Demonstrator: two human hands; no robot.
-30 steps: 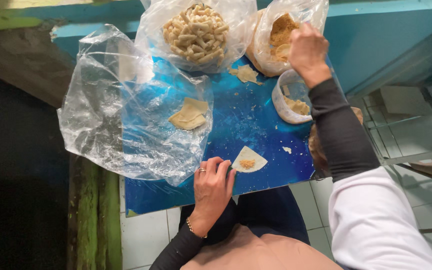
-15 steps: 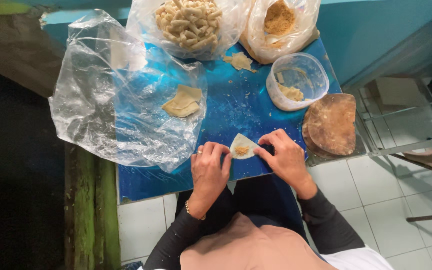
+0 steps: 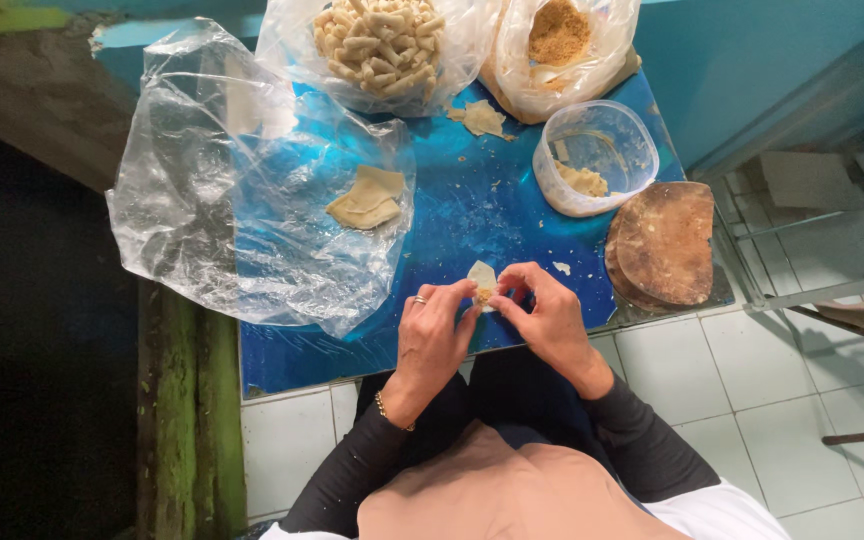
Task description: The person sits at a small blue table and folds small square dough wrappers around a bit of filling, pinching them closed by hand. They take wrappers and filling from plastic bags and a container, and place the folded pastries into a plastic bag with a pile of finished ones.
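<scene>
Hands meet at lower centre of the frame: left hand [image 3: 432,335] and right hand [image 3: 550,318] both pinch a small wrapper [image 3: 482,277] with filling, fingertips closed on its edges, low over the blue bench [image 3: 472,200] for support. Spare wrappers [image 3: 365,198] lie on clear plastic centre left; the filling tub [image 3: 592,158] stands within reach, upper right.

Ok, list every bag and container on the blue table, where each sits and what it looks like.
Large clear bag: left side, crumpled, holding pale square wrappers.
Clear bag: far edge, middle, full of beige rolled pieces.
Clear bag: far right, with orange-brown crumbly filling.
Round translucent tub: right side, nearly empty.
No labels, signs or screens.
</scene>
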